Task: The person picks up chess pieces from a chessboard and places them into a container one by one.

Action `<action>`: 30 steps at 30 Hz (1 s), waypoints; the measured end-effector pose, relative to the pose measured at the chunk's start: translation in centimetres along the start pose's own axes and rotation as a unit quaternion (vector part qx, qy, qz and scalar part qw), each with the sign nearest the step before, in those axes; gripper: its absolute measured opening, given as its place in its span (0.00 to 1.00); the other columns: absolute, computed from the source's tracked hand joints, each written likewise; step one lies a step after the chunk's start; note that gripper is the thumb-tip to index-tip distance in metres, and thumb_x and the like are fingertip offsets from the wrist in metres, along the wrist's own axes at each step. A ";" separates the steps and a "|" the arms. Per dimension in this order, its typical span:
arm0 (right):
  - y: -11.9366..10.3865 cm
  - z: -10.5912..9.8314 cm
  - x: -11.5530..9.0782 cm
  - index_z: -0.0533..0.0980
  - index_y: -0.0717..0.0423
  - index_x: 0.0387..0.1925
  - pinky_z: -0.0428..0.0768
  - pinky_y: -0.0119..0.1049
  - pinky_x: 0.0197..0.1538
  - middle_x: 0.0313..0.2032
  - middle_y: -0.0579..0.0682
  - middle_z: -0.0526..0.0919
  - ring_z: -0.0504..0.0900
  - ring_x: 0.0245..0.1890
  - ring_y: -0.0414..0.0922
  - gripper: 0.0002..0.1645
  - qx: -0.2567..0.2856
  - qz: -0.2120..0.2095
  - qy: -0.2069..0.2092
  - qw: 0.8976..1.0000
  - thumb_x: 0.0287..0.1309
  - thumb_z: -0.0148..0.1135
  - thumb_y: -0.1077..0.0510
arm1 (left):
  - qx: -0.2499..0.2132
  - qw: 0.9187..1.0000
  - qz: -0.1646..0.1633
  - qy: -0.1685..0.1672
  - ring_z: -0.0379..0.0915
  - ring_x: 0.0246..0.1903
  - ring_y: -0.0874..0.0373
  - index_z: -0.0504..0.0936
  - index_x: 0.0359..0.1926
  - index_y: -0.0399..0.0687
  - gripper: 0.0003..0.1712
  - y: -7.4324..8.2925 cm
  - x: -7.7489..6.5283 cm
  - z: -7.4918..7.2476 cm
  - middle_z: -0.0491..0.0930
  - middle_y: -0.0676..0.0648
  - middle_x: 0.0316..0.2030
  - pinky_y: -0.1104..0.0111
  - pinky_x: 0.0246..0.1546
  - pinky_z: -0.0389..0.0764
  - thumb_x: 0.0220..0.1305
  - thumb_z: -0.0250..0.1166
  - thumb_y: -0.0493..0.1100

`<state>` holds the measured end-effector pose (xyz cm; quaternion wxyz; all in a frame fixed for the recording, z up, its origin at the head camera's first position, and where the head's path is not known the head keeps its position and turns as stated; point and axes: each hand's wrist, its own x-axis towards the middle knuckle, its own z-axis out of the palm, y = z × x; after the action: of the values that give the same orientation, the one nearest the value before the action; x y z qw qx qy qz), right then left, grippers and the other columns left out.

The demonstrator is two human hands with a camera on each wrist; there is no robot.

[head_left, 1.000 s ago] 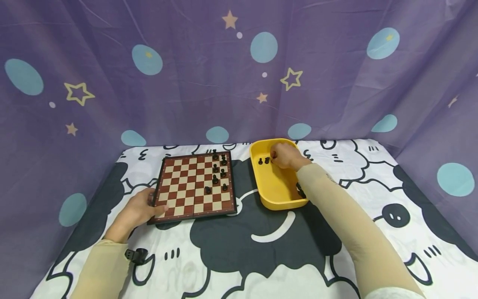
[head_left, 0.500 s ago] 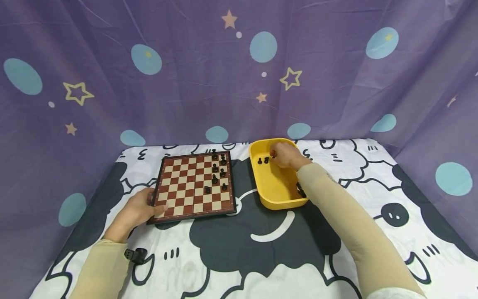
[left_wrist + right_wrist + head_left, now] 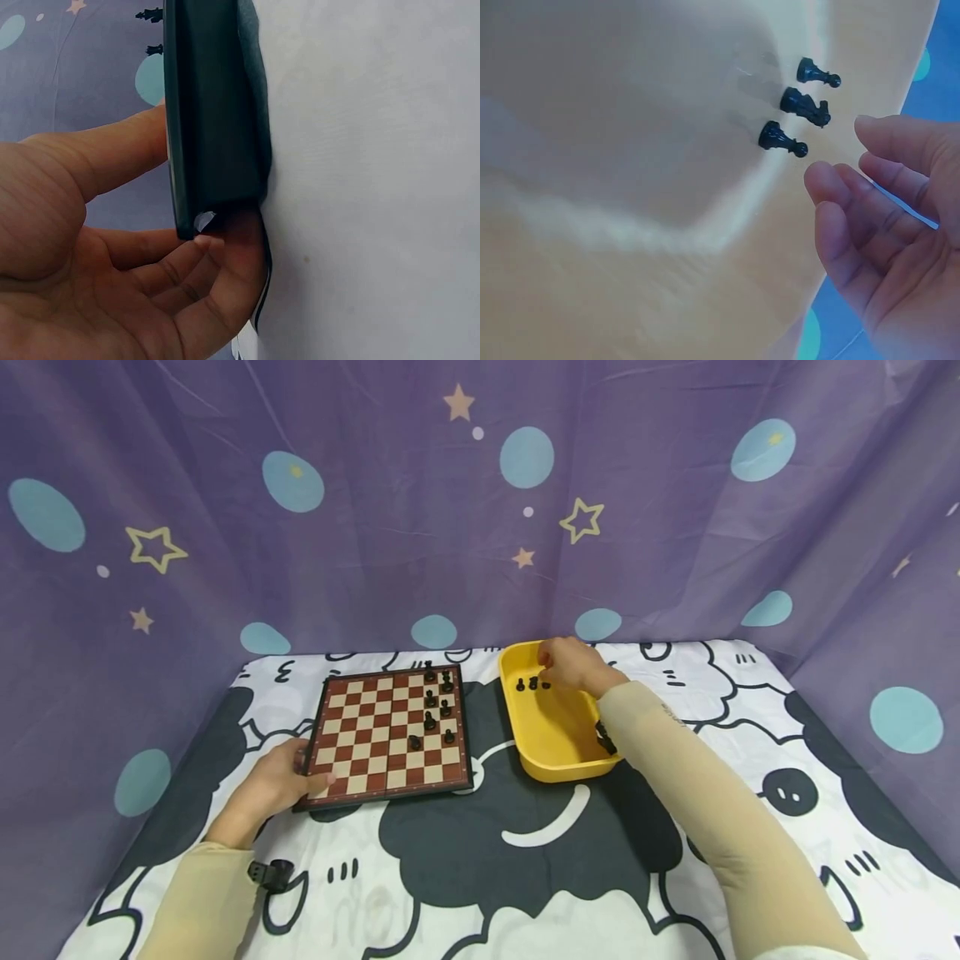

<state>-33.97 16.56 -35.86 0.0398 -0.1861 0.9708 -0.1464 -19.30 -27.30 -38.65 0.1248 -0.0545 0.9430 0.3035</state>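
My left hand [image 3: 272, 783] grips the near left corner of a folding chessboard [image 3: 358, 737], thumb on top and fingers curled underneath. The left wrist view shows the board's dark side wall [image 3: 217, 112] between thumb and fingers. Several black chess pieces [image 3: 430, 721] stand on the board's right half. Over the far end of a yellow tray [image 3: 551, 770], my right hand [image 3: 573, 667] has loosely bent fingers and nothing between them. Close to its fingertips, a black pawn [image 3: 781, 139], a knight [image 3: 805, 106] and another pawn [image 3: 819, 73] stand in a row in the tray.
More black pieces [image 3: 604, 739] lie at the tray's near right, partly hidden by the right sleeve [image 3: 675, 777]. A patterned cloth [image 3: 540, 868] covers the table. Behind it hangs a purple curtain [image 3: 390, 543].
My right hand has risen slightly off the tray floor and its fingers have let go of a pawn, which now shows beside the other two pieces. The left hand stays on the board.
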 end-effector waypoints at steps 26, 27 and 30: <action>-3.6 -2.6 -2.4 0.78 0.56 0.47 0.73 0.47 0.49 0.42 0.50 0.81 0.77 0.43 0.49 0.18 -0.011 -0.052 -0.008 0.999 0.57 0.66 0.51 | 0.001 1.000 -0.006 -0.004 0.72 0.43 0.41 0.55 0.66 0.25 0.51 0.1 0.1 -0.1 0.72 0.29 0.49 0.50 0.40 0.73 0.56 0.71 0.52; -3.7 -2.7 -2.6 0.78 0.56 0.47 0.73 0.47 0.49 0.42 0.50 0.81 0.77 0.43 0.49 0.18 -0.011 -0.054 -0.008 0.998 0.57 0.66 0.51 | 0.001 1.000 -0.004 -0.003 0.72 0.43 0.41 0.55 0.66 0.25 0.51 0.1 0.1 -0.1 0.72 0.29 0.48 0.50 0.40 0.73 0.56 0.71 0.52; -4.1 -2.8 -3.0 0.78 0.56 0.47 0.73 0.46 0.49 0.42 0.49 0.81 0.77 0.43 0.49 0.18 -0.010 -0.060 -0.007 0.998 0.58 0.65 0.52 | 0.001 1.000 0.000 -0.001 0.72 0.43 0.41 0.55 0.65 0.25 0.50 0.0 0.0 -0.1 0.73 0.29 0.48 0.51 0.40 0.72 0.56 0.71 0.52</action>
<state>-30.12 14.85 -31.91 0.0355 -0.2455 0.9589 -0.1377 -19.33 -27.37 -38.63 0.1262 -0.0540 0.9431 0.3029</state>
